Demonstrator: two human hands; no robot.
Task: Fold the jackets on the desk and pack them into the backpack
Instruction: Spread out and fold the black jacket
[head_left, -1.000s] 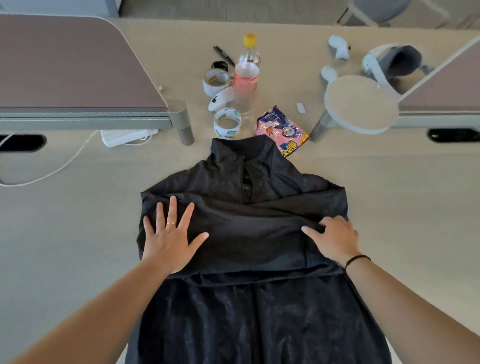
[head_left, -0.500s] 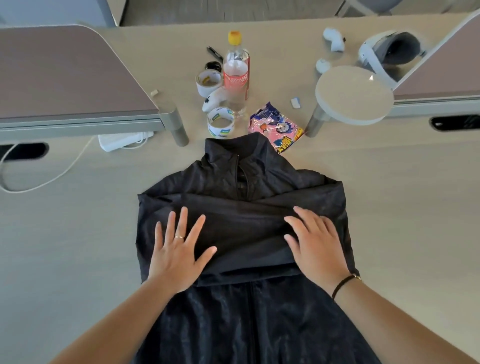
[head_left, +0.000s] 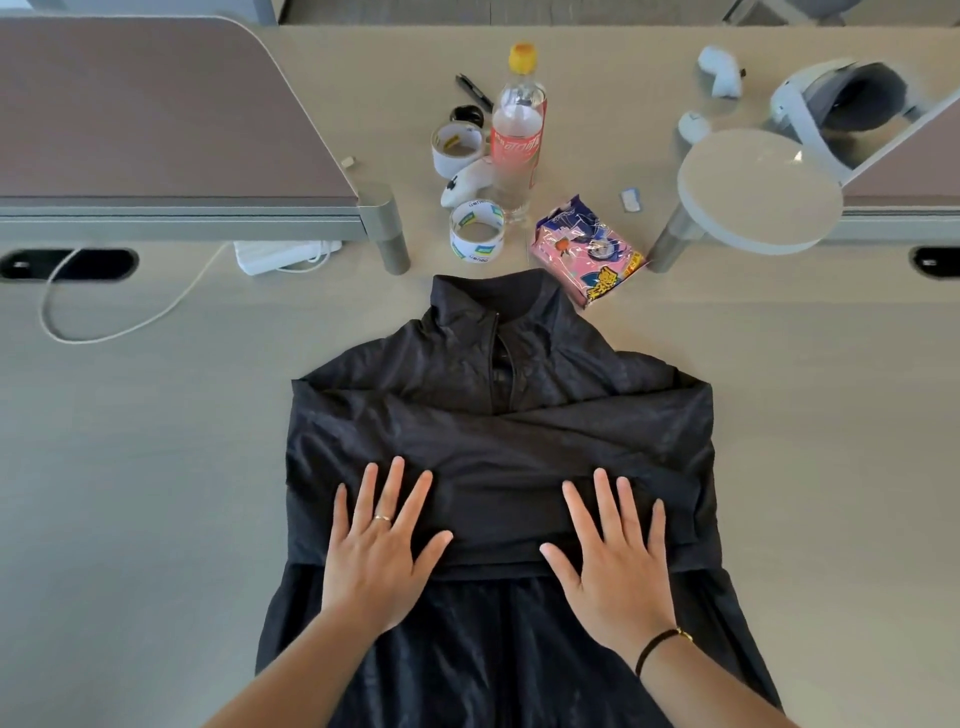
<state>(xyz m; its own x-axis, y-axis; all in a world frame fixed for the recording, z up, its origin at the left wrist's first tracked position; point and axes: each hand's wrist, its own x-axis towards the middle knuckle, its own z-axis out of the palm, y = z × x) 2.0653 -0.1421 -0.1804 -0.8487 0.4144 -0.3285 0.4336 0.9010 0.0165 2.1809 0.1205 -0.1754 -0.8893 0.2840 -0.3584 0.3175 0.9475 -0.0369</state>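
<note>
A black jacket (head_left: 498, 415) lies front-up on the beige desk (head_left: 130, 467), collar pointing away from me, both sleeves folded across its chest. My left hand (head_left: 379, 556) lies flat with spread fingers on the left part of the folded sleeves. My right hand (head_left: 613, 561), a black band on its wrist, lies flat on the right part in the same way. The jacket's lower half hangs toward me past the frame's bottom. No backpack is in view.
Beyond the collar stand a clear bottle (head_left: 517, 135), two tape rolls (head_left: 477, 228), a white controller and a pink snack packet (head_left: 587, 249). Raised shelves (head_left: 156, 119) flank both sides, a round stand (head_left: 758, 187) and a headset (head_left: 841, 109) at right. A white cable (head_left: 130, 322) lies left.
My right hand went from gripping the sleeve edge to lying flat, and both hands slid toward me down the folded sleeves.
</note>
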